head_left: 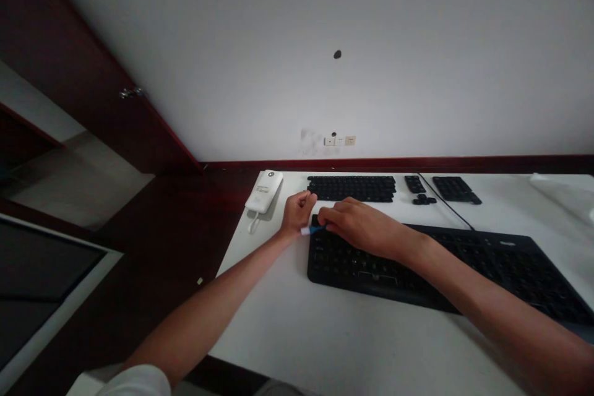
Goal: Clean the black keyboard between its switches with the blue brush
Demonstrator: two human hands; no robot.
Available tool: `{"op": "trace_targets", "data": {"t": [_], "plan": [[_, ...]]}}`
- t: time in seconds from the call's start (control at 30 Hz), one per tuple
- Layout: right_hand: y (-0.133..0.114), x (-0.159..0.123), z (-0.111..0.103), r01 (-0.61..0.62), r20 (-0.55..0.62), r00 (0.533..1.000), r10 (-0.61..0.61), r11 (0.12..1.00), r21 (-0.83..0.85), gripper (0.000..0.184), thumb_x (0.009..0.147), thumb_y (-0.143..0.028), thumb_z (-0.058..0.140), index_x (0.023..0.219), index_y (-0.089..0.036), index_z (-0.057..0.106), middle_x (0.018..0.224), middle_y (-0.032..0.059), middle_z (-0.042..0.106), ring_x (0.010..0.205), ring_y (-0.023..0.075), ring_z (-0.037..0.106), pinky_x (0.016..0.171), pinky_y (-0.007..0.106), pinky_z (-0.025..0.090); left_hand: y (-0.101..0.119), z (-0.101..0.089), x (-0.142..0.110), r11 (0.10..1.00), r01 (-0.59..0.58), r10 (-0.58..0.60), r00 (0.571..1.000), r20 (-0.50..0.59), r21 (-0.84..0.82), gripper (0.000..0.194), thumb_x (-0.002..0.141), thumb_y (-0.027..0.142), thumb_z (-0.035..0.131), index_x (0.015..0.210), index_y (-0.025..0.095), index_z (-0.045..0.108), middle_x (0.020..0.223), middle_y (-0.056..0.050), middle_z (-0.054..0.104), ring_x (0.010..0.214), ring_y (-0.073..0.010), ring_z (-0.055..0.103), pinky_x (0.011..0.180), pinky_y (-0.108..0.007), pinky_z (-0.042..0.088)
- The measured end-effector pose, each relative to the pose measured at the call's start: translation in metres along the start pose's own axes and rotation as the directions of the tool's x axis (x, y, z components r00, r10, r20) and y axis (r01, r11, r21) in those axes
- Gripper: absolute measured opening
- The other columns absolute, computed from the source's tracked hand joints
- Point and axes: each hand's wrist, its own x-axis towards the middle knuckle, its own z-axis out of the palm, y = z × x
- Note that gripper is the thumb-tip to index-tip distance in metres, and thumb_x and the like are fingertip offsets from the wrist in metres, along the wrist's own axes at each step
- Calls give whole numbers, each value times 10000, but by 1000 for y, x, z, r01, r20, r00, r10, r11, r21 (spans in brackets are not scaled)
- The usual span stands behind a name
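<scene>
A black keyboard (464, 266) lies on the white table (325, 334) in front of me. My right hand (359, 226) rests over its top-left corner and pinches a small blue and white tool (310, 231) against a key there. My left hand (297, 210) is curled into a fist just left of that corner, beside the tool's tip; whether it holds anything is hidden. Rows of loose black keycaps (351, 188) are laid out on the table behind the keyboard.
More keycap groups (414, 184) (455, 189) lie at the back right, crossed by a black cable (448, 207). A white power bank (264, 192) with a cord sits at the table's far-left corner. Dark wooden floor and a cabinet lie to the left.
</scene>
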Motion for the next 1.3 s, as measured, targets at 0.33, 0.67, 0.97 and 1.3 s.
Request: {"op": "trace_targets", "data": {"t": [0.33,0.67,0.97,1.3], "plan": [[9,-14,-28,-142,215,971,-101,479,866,486,832,-297,812,1289,-186,690,1170,92,746,1068,231,704,914,347,569,-6,-10,2,998,57,-57,998,-10,34,534,893,590,555,596,196,349,540,55,327,516,-86,300,504,-252,224],[6,2,35,-89,17,988,155,474,876,387,894,-534,707,929,-149,718,855,43,694,786,175,630,742,306,523,-8,-10,1,996,39,-44,997,58,77,514,891,546,585,611,194,337,575,60,291,546,-86,287,526,-251,204],[10,-2,59,-69,-27,982,186,494,867,431,1056,-516,438,879,-158,602,766,11,546,695,150,508,671,276,419,-9,-12,1,997,9,-23,982,187,76,500,918,533,563,643,196,318,618,54,256,574,-95,266,534,-263,190],[-6,-5,54,12,-23,1000,4,760,650,335,1080,-364,425,845,-181,578,750,-2,572,683,145,522,716,281,412,-3,-11,-3,990,-28,-11,963,270,140,445,929,450,548,638,187,339,617,48,302,600,-100,297,569,-267,230]]}}
